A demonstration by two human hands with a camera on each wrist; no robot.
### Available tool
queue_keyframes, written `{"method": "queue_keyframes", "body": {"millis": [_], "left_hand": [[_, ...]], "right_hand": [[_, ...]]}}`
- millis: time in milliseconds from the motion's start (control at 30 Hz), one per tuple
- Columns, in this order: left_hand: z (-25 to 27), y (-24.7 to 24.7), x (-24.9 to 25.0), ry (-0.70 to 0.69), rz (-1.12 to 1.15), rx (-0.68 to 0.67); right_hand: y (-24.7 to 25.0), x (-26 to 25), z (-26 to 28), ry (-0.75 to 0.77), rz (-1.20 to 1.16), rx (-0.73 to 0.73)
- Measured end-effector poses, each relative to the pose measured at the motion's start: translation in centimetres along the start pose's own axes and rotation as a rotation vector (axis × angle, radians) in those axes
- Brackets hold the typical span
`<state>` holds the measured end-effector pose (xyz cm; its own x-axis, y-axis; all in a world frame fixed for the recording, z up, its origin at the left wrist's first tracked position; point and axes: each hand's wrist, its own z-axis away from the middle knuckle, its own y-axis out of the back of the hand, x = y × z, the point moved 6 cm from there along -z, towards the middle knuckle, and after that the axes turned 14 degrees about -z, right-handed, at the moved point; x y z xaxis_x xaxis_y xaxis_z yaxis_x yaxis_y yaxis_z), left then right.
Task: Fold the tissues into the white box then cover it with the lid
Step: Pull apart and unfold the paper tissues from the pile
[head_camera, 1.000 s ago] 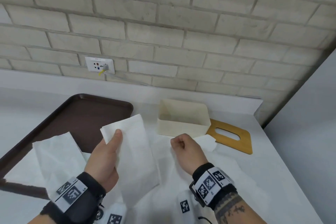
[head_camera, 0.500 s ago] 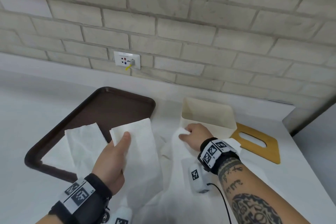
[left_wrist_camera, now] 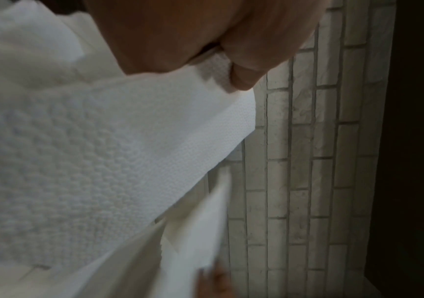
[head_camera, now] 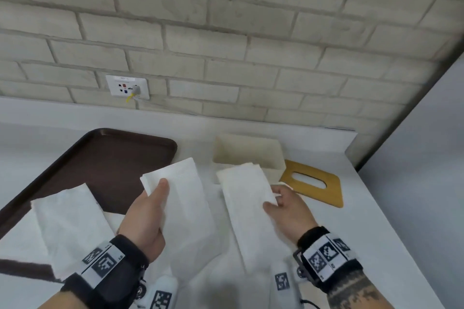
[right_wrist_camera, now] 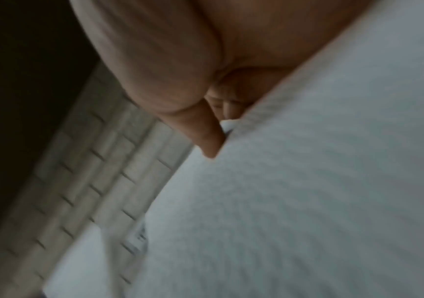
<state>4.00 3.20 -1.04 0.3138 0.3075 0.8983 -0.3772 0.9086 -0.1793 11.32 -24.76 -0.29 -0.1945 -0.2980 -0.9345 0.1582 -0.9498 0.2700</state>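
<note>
My left hand [head_camera: 153,204] holds a folded white tissue [head_camera: 183,198] by its upper left corner, thumb on top; the left wrist view shows the embossed tissue [left_wrist_camera: 98,161] pinched under the thumb. My right hand [head_camera: 281,204] pinches the right edge of a second long folded tissue [head_camera: 247,206], lifted just in front of the open white box [head_camera: 247,152]. In the right wrist view that tissue [right_wrist_camera: 307,191] fills the frame below the fingers [right_wrist_camera: 205,137]. The wooden lid [head_camera: 313,184] with its slot lies flat to the right of the box.
A dark brown tray [head_camera: 110,160] sits at the left, with another loose tissue [head_camera: 67,221] overlapping its near edge. A brick wall with a socket [head_camera: 128,89] runs behind the counter. A grey panel [head_camera: 426,158] bounds the right side.
My right hand has picked the second tissue up from beside the box and drawn it back toward me. The left hand keeps its tissue in much the same place.
</note>
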Motion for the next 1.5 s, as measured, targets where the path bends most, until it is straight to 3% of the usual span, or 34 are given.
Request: {"method": "queue_keyframes", "body": {"millis": [67,167,300,500,600,700,900,967,1067,1167,1267,1500], "left_hand": [[-0.1,-1.0,-0.3,-0.001,-0.005,-0.004],[-0.2,-2.2,-1.0,0.005,-0.025,-0.005],[-0.2,-2.9,-1.6,0.009,-0.045,-0.012],[0.2,-2.2,-1.4,-0.014,-0.033,0.005],[0.3,-1.3,-1.3,-0.027,-0.021,0.015],[0.2,-0.7,-1.1,-0.024,0.002,0.027],[0.3,-2.3,-0.8,0.025,0.032,-0.063],[0.4,-3.2,-0.8,0.045,0.065,-0.111],[0.8,-4.5,-0.8,0.084,0.094,-0.194],[1.4,-5.8,-1.2,0.119,0.122,-0.312],[1.5,-5.9,-1.7,0.13,0.115,-0.325],[1.8,-6.3,-2.0,0.161,0.174,-0.384]], "right_hand": [[-0.1,3.7,0.3,-0.115,0.25,-0.026],[-0.1,6.0,0.6,-0.196,0.344,-0.025],[-0.6,4.1,-0.1,-0.187,0.372,0.019],[-1.6,2.3,-1.5,-0.036,0.543,0.089],[-1.1,1.5,-1.3,0.003,0.485,0.102],[0.4,-1.7,-0.4,0.145,0.299,0.139],[0.5,-10.4,4.8,0.473,-0.13,-0.073],[-0.2,-12.2,6.4,0.522,-0.299,-0.151],[-2.0,-11.9,6.4,0.456,-0.41,-0.187],[-4.0,-8.6,4.4,0.367,-0.19,-0.09],[-5.3,-5.4,3.0,0.252,0.031,-0.026],[-6.3,-3.7,2.5,0.169,0.026,0.049]]}}
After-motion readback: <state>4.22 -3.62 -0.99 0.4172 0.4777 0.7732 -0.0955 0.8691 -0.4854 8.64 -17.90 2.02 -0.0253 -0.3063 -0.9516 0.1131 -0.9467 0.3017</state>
